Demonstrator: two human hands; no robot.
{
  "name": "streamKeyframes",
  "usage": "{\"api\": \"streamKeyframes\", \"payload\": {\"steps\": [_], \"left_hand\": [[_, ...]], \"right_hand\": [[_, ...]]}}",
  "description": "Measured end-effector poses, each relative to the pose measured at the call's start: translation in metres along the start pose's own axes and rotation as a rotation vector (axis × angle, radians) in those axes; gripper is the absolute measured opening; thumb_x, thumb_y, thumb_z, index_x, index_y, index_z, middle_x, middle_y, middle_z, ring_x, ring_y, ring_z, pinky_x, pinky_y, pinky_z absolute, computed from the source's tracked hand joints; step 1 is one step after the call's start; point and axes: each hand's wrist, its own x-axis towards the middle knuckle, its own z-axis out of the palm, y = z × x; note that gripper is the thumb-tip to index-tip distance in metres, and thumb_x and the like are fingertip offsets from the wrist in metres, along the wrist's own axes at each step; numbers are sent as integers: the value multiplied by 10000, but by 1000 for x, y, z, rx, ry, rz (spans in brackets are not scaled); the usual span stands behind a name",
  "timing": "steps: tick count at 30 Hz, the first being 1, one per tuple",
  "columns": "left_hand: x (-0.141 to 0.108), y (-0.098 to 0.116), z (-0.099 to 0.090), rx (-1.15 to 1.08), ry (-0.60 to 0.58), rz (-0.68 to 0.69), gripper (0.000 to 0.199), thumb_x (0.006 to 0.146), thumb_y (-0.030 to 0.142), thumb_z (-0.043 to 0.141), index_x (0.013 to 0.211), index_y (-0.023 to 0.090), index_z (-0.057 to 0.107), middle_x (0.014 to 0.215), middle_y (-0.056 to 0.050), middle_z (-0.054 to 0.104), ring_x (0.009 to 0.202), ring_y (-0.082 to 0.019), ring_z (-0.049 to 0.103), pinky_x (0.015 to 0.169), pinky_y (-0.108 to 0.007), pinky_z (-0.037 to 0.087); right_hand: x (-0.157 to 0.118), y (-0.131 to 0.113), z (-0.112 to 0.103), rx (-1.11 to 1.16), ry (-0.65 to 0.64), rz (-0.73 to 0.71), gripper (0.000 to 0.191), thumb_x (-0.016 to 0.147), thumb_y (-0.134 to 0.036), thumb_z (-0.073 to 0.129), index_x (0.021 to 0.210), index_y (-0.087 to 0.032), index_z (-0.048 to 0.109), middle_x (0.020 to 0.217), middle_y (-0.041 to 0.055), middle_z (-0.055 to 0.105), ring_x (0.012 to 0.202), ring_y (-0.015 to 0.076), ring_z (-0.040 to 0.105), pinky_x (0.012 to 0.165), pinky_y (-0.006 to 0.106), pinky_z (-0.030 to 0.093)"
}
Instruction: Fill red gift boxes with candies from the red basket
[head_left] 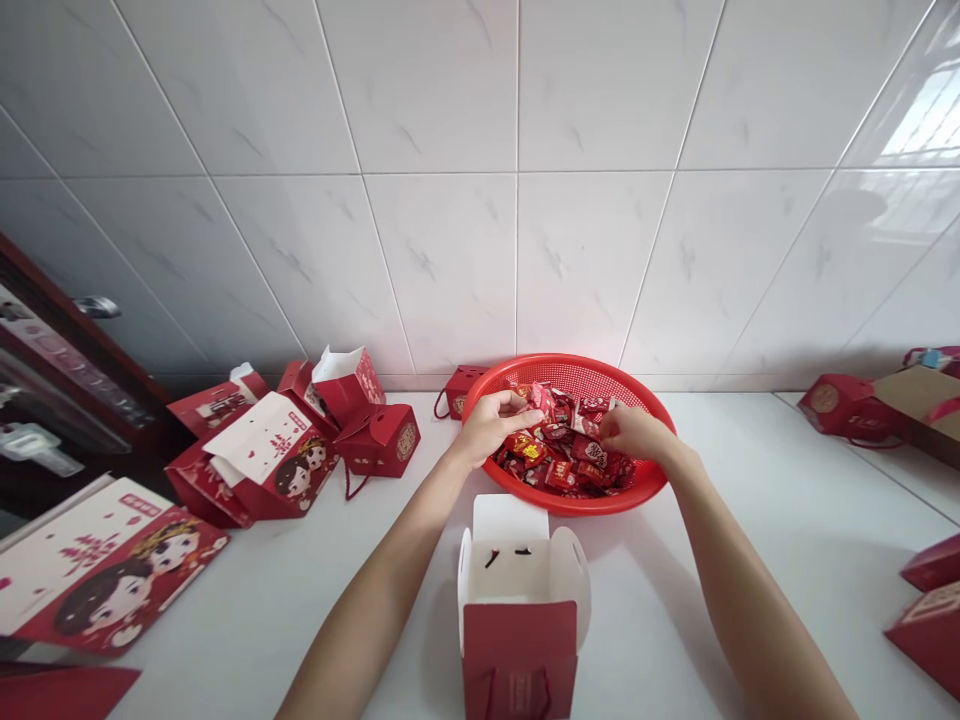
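Observation:
A red plastic basket (581,508) holds many candies in red wrappers (589,455). At its left side, my left hand (491,425) is closed round pink-and-red wrapped candies (541,402). My right hand (641,435) reaches over the right rim, its fingers pinched at a wrapped candy among the pile; the fingertips are partly hidden. Between my forearms stands a red gift box (520,640) with its white top flaps up. Its visible inner wall is white, with two dark cord ends poking through, and its cord handle hangs down the front.
Several red gift boxes, some closed like this small box (381,440), stand at the left. A flatter printed box (112,570) lies nearer. More red boxes (847,408) and an open cardboard box (919,395) are at the right. A tiled wall (450,270) rises behind the white worktop.

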Motion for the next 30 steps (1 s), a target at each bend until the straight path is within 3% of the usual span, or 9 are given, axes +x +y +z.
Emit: {"api": "streamKeyframes", "payload": {"steps": [3,5,8,11,14,17,21,25,30], "left_hand": [[-1,1,1,6,8,-6,373,631,408,896,779,175,645,825,-4,639,783,-165,585,777,-328,469],[-1,2,1,7,17,-17,362,632,396,893,782,180,644,828,-4,642,790,-171,590,787,-335,471],[-1,2,1,2,15,-20,378,610,392,904,786,182,643,833,-1,636,795,-172,592,796,-338,475],[-1,2,1,10,7,-10,370,616,387,903,799,182,655,844,-6,642,805,-177,607,800,-341,491],[-1,1,0,21,6,-3,352,631,380,894,804,182,660,864,-16,653,825,-185,621,806,-344,502],[0,-1,0,28,1,-2,367,621,383,898,795,181,646,856,-11,643,820,-180,608,805,-339,497],[0,-1,0,23,-22,-5,379,617,387,896,790,180,630,834,2,615,790,-165,586,805,-338,479],[0,0,1,29,-22,-9,368,613,371,893,791,184,631,843,1,616,795,-172,585,807,-347,468],[-1,1,1,17,-45,-14,351,626,351,880,795,179,625,836,7,601,765,-150,559,793,-335,455]], "right_hand": [[-4,-2,1,-24,-145,-41,478,674,-91,690,1109,-266,783,990,60,768,862,253,691,641,276,452],[-6,-2,1,-26,-193,-66,755,672,-51,651,1371,-336,680,1187,62,748,954,258,698,682,274,480],[-6,-2,1,-39,-242,-71,884,666,-27,610,1475,-383,595,1200,67,740,924,258,706,667,280,487],[-5,-1,1,-48,-263,-60,856,687,-53,620,1476,-383,590,1069,75,752,841,258,705,621,286,474],[-4,-2,-1,-34,-274,-74,748,707,-86,647,1409,-346,639,1067,83,750,866,272,705,617,292,481],[-5,-5,-4,-6,-297,-124,461,728,-98,659,1135,-293,752,1104,57,751,928,255,700,666,283,496],[-5,-8,-4,-20,-315,-109,164,741,-108,668,840,-224,732,965,55,746,843,236,689,641,287,472],[-6,-9,-3,-34,-336,-64,181,732,-124,694,857,-244,746,918,38,753,808,239,696,625,298,463],[-7,-11,-4,-27,-367,-48,101,734,-143,702,741,-241,727,822,24,745,746,231,692,605,305,450]]}}
